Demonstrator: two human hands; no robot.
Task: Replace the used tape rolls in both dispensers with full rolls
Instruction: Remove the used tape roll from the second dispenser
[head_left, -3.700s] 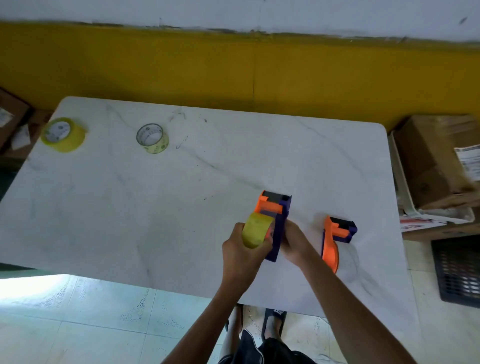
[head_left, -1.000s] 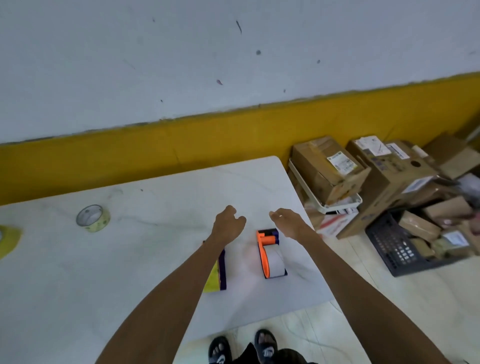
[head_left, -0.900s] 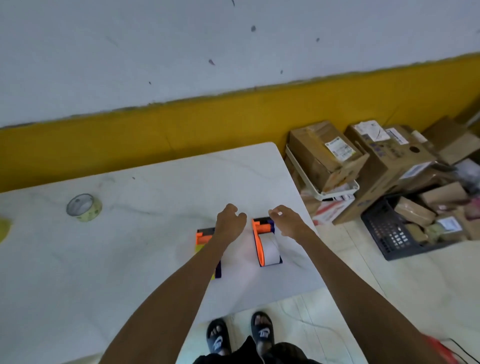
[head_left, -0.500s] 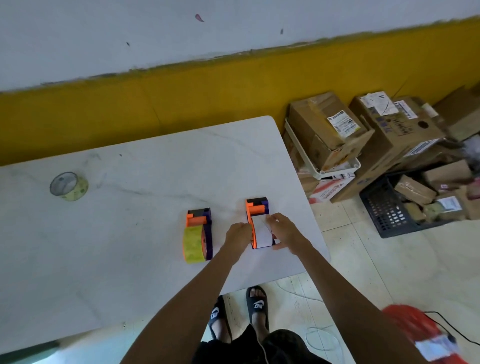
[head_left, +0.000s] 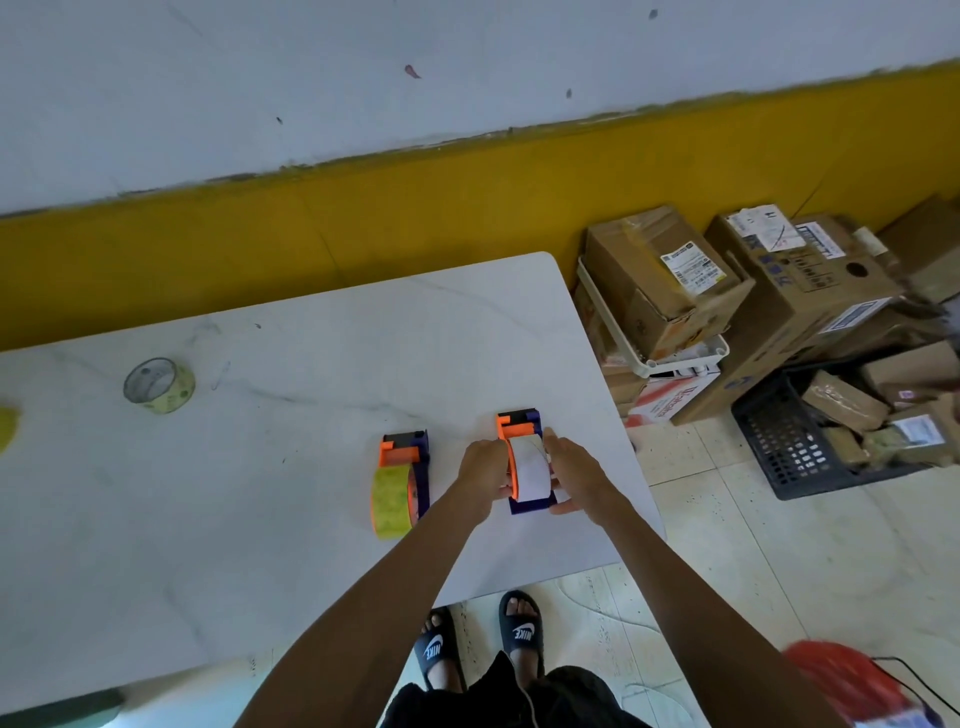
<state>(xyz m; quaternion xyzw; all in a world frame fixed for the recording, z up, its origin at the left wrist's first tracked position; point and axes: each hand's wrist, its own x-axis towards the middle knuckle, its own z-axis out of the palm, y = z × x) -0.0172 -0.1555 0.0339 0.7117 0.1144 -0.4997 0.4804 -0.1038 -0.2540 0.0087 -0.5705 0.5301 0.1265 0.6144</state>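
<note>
You have two dispensers on the white table (head_left: 260, 493), both orange and purple. Your two hands are both on one of them, the dispenser with the white roll (head_left: 525, 462): your left hand (head_left: 485, 470) wraps its left side with fingers curled against the orange plate, and your right hand (head_left: 576, 475) grips the right side, fingers bent around the purple frame and thumb low near its base. The white roll (head_left: 530, 465) sits between your palms, mounted in the frame, which rests on the table. Just to the left of your left hand, not touching it, stands the second dispenser (head_left: 402, 467), carrying one yellow roll (head_left: 390, 500). Far off to the left of both hands, well apart from the dispensers, you have one nearly spent roll (head_left: 158, 385) lying flat, its wide core showing, and at the very left edge of the view a sliver of one more yellow roll (head_left: 8, 427). That makes four rolls counted: two mounted, two loose. Beyond your right hand, off the table's end, cardboard boxes (head_left: 727, 291) are stacked on the floor beside one black crate (head_left: 795, 447).
</note>
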